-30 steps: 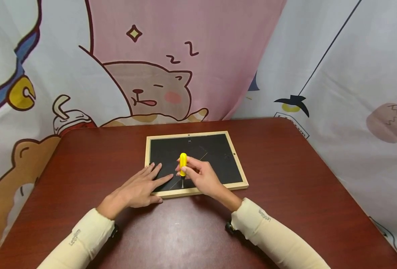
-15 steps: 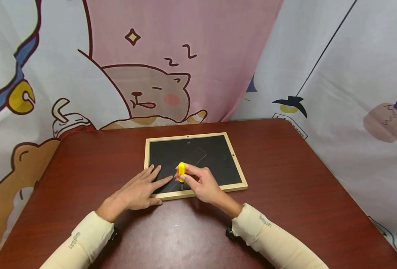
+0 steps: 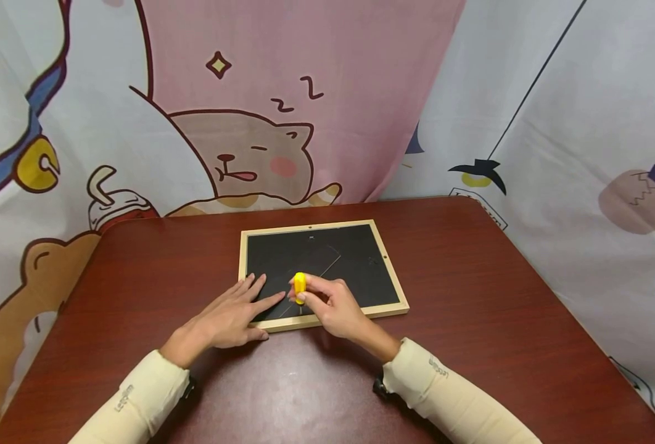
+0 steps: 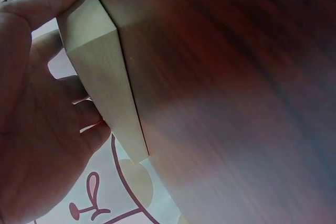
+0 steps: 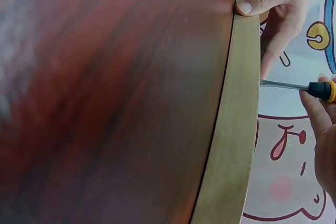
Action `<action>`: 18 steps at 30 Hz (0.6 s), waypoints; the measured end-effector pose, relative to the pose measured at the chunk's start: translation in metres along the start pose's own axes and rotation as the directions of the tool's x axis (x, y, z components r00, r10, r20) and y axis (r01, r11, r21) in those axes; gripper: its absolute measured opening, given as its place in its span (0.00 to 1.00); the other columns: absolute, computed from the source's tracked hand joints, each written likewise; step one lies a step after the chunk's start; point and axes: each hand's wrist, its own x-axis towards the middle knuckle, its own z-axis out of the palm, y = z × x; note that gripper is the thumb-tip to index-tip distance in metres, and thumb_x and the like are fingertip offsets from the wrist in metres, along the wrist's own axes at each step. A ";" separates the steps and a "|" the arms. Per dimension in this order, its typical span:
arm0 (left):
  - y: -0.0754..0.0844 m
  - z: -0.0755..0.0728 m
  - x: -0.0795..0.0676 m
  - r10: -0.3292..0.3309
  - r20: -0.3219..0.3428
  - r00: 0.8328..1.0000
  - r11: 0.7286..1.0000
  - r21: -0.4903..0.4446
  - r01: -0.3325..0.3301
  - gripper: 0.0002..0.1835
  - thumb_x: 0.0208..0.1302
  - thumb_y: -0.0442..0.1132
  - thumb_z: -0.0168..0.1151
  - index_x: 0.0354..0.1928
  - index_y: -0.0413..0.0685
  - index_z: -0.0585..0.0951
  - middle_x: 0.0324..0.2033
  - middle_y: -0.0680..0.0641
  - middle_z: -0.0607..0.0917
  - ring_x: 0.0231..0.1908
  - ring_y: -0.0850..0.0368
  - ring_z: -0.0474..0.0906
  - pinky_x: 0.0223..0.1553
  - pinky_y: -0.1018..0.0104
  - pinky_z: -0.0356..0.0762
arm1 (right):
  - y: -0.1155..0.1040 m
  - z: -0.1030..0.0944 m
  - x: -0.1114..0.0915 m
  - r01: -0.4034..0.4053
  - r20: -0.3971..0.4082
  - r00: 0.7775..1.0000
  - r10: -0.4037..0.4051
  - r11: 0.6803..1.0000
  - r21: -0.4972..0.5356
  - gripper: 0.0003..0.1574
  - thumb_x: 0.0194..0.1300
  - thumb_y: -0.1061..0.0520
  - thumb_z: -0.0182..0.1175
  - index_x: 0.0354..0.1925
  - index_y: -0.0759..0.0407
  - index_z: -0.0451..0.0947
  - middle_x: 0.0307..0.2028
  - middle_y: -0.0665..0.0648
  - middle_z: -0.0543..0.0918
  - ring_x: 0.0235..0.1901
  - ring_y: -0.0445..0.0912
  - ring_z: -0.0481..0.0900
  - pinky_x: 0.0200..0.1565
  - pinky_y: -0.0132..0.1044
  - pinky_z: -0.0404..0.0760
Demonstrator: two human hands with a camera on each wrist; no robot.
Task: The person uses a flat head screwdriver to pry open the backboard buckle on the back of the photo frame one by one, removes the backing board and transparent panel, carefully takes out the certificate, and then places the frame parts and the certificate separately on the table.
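Note:
A picture frame (image 3: 277,230) with a pale wooden border and black backing board (image 3: 355,265) lies back side up on the table. My left hand (image 3: 224,313) rests on its near left corner, fingers spread over the board and thumb against the front edge. The right hand (image 3: 338,308) pinches the yellow handle of a screwdriver (image 3: 300,285), held upright at the near border. In the right wrist view, the screwdriver's metal shaft (image 5: 283,84) reaches down behind the wooden edge (image 5: 231,119), which hides its tip. The left wrist view shows the frame's corner (image 4: 97,40) beside the left thumb.
The dark red-brown table (image 3: 461,296) extends around the frame on all sides. Behind it and to the sides hang curtains (image 3: 383,92) printed with cartoon animals. Small dark metal fittings sit on the frame's far and right borders.
The right hand has lowered slightly and the screwdriver handle has tipped, so it looks shorter from above. My left hand keeps its place on the frame; the head view has shifted slightly.

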 end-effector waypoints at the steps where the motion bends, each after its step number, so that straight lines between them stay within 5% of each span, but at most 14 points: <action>1: 0.000 0.000 0.000 0.000 -0.001 1.000 1.000 0.000 0.000 0.41 0.61 0.55 0.65 0.74 0.59 0.61 0.72 0.29 0.55 0.71 0.28 0.49 0.70 0.41 0.49 | 0.000 0.000 0.000 0.005 0.000 1.000 -0.005 1.000 0.001 0.14 0.68 0.66 0.57 0.51 0.68 0.78 0.38 0.65 0.87 0.40 0.55 0.87 0.44 0.35 0.83; 18: 0.000 0.000 -0.001 0.001 -0.001 1.000 1.000 -0.007 -0.001 0.41 0.61 0.54 0.65 0.74 0.59 0.61 0.72 0.29 0.54 0.71 0.28 0.48 0.70 0.40 0.48 | 0.001 0.001 -0.001 0.004 -0.014 1.000 -0.004 1.000 0.008 0.15 0.69 0.66 0.57 0.53 0.69 0.78 0.40 0.65 0.87 0.41 0.52 0.87 0.44 0.35 0.83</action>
